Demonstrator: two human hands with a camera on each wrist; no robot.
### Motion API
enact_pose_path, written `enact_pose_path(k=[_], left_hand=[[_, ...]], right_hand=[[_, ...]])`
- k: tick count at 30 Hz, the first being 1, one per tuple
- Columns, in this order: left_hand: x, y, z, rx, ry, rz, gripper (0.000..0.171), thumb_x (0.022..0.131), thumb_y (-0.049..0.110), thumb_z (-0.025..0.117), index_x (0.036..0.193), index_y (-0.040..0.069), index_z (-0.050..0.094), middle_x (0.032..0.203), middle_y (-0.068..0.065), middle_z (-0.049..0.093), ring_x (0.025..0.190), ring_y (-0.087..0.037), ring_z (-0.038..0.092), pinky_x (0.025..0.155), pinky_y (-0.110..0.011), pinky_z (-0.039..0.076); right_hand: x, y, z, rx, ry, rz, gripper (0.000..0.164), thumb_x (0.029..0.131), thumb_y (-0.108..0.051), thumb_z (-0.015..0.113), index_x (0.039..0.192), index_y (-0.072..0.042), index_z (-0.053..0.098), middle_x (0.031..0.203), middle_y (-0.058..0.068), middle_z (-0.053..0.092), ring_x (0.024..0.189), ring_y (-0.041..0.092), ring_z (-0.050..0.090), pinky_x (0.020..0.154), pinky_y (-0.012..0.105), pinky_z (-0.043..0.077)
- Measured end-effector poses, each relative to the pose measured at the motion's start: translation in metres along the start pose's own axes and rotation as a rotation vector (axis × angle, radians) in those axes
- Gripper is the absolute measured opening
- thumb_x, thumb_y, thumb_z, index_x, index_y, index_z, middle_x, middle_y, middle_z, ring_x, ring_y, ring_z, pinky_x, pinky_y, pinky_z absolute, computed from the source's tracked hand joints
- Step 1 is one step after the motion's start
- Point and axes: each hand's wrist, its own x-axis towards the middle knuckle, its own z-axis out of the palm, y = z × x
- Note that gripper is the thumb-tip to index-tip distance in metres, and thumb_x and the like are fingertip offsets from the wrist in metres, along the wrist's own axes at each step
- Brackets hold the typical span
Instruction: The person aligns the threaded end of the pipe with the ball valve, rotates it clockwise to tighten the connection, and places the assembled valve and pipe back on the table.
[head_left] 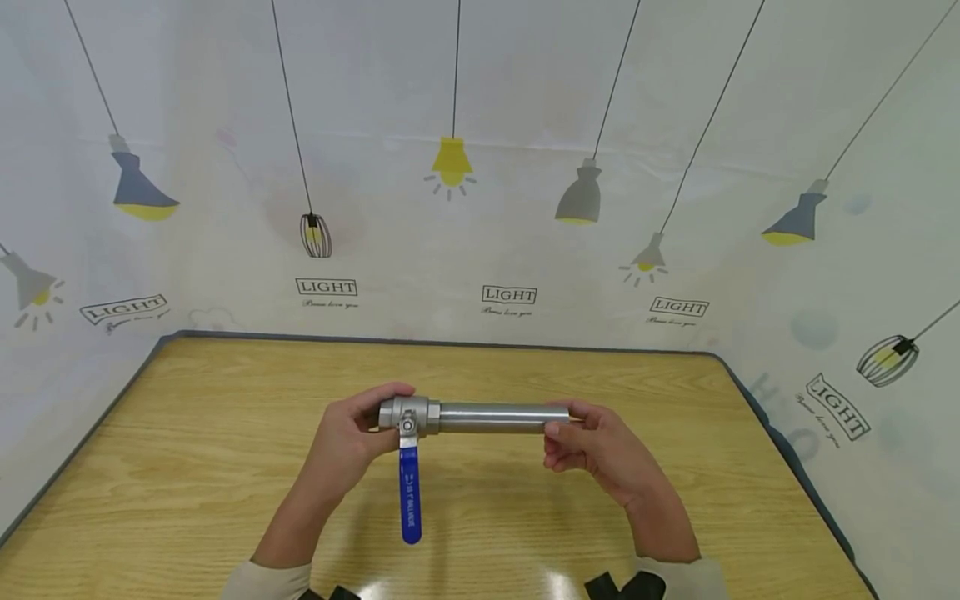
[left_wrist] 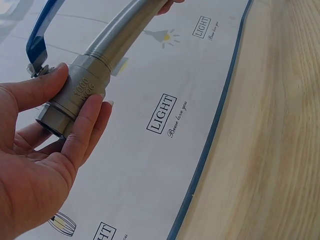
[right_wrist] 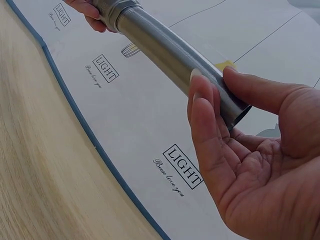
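A steel ball valve (head_left: pixel 390 414) with a blue lever handle (head_left: pixel 410 496) is joined to a straight metal pipe (head_left: pixel 491 417), held level above the table. My left hand (head_left: pixel 341 442) grips the valve body at its open left end, thumb near the handle's pivot. Raised lettering on the valve body (left_wrist: pixel 82 85) shows between thumb and fingers in the left wrist view. My right hand (head_left: pixel 607 450) pinches the pipe's far end; in the right wrist view that pipe end (right_wrist: pixel 235 107) sits between thumb and fingertips. In the head view the lever points toward me, across the pipe.
Below the hands lies a wood-grain table (head_left: pixel 262 375) with a dark edging (head_left: pixel 450 340). A pale wall covering (head_left: pixel 390 217) printed with lamps and lettering rises at the back and on both sides. Black straps (head_left: pixel 626 586) show near the sleeve cuffs.
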Motion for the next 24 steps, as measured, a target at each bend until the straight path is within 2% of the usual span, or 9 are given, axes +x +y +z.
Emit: enact_pose_path(k=[4,11,22,24], left_hand=[[-0.0004,-0.0007,0.0003,-0.001,0.001,-0.002,0.045,0.079,-0.008,0.071,0.122,0.004,0.064,0.118,-0.019,0.06,0.099,-0.026,0.059,0.076,-0.027,0.055],[-0.0005,0.0001,0.0003,0.001,-0.002,-0.011,0.046,0.079,-0.007,0.071,0.122,0.005,0.064,0.119,-0.019,0.059,0.101,-0.027,0.057,0.077,-0.027,0.055],[-0.0022,0.004,0.0014,-0.014,0.002,-0.006,0.046,0.079,-0.009,0.071,0.122,0.002,0.064,0.117,-0.02,0.059,0.098,-0.024,0.058,0.076,-0.026,0.055],[-0.0016,0.0031,0.0013,-0.008,0.003,-0.01,0.046,0.079,-0.009,0.071,0.122,0.003,0.064,0.118,-0.02,0.06,0.098,-0.024,0.059,0.076,-0.026,0.055]], right_hand=[[0.0001,0.0002,0.0008,-0.007,0.004,0.0,0.014,0.095,-0.013,0.061,0.108,-0.006,0.059,0.077,0.002,0.066,0.068,0.012,0.068,0.066,0.027,0.058],[-0.0002,-0.0005,0.0,-0.031,0.003,0.006,0.015,0.097,-0.018,0.061,0.104,-0.005,0.059,0.078,0.001,0.066,0.069,0.011,0.068,0.067,0.026,0.058],[0.0005,-0.001,0.0002,-0.021,0.016,0.021,0.02,0.097,-0.021,0.061,0.106,-0.003,0.059,0.078,0.002,0.067,0.069,0.011,0.068,0.066,0.026,0.058],[0.0003,-0.0009,-0.0001,-0.015,0.021,0.024,0.023,0.096,-0.02,0.061,0.112,-0.003,0.058,0.078,0.002,0.068,0.069,0.012,0.068,0.065,0.027,0.057]])
